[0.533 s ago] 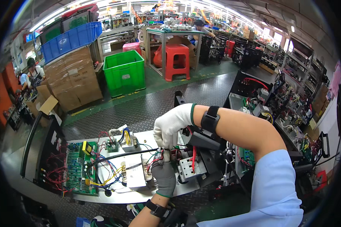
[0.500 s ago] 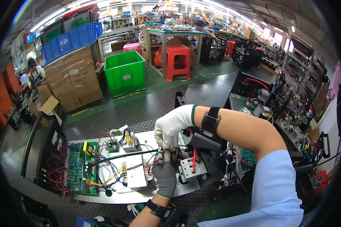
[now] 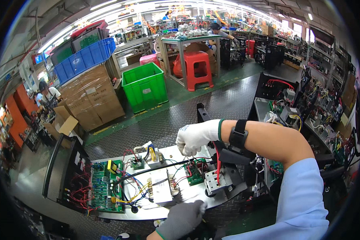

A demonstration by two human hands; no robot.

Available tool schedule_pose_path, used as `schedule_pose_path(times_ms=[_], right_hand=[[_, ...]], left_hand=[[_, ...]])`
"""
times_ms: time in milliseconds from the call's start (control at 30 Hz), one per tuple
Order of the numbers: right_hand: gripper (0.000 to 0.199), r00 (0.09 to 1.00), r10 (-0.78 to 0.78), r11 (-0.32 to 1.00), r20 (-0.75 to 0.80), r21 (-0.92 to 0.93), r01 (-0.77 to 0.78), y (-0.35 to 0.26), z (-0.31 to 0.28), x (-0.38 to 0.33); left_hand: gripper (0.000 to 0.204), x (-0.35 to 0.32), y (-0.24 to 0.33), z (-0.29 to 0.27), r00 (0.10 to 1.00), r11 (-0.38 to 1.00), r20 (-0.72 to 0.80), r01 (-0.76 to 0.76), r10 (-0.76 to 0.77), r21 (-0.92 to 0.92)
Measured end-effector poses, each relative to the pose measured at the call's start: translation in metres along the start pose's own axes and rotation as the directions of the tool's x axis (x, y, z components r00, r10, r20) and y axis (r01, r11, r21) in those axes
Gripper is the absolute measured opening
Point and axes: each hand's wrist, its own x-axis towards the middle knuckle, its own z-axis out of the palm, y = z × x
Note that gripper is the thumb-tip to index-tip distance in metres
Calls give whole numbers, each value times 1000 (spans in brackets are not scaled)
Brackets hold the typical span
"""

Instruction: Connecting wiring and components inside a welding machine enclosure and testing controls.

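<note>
My right hand [image 3: 198, 138], in a white glove, is closed above the back edge of an open electrical chassis [image 3: 176, 151]; anything in its fingers is hidden. Near the front edge, my left hand [image 3: 183, 219], in a grey glove with a pale tip, has curled fingers; what they hold, if anything, I cannot make out. Between the hands lie a small green circuit board [image 3: 195, 176], a black cable [image 3: 156, 165] and a transformer [image 3: 161, 190] with a white top. A grey-white terminal block [image 3: 216, 182] with red wires sits at the right end.
At the chassis's left end are a large green circuit board [image 3: 105, 186] and a black panel with a handle [image 3: 70, 170]. More open units [image 3: 284, 112] stand on the right. Beyond are a green crate [image 3: 145, 88], a red stool [image 3: 198, 70] and a large carton [image 3: 93, 98].
My hands have parted: the left moved down to the chassis's front edge, and the right rose slightly away from the wires. The small green board now shows. The whole view has shifted.
</note>
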Motion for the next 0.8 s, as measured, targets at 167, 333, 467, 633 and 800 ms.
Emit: schedule_pose_path(times_ms=[167,333,467,633,800], right_hand=[[13,999,23,1000,-33,-2,-23,0,4,-2],[16,996,-26,1000,-88,8,27,2,4,-3],[15,994,-41,999,-106,-8,40,2,4,-2],[14,991,-40,999,-127,31,44,1,5,-3],[14,990,-39,998,-137,43,46,1,3,-6]], left_hand=[[33,34,20,-42,834,799,-386,-105,395,591],[25,86,-20,-52,968,650,-200,54,152,758],[22,76,-41,-73,965,662,-57,-131,254,738],[25,81,-27,-71,950,720,-131,-122,284,683],[26,83,-47,-71,934,715,-188,-94,304,692]])
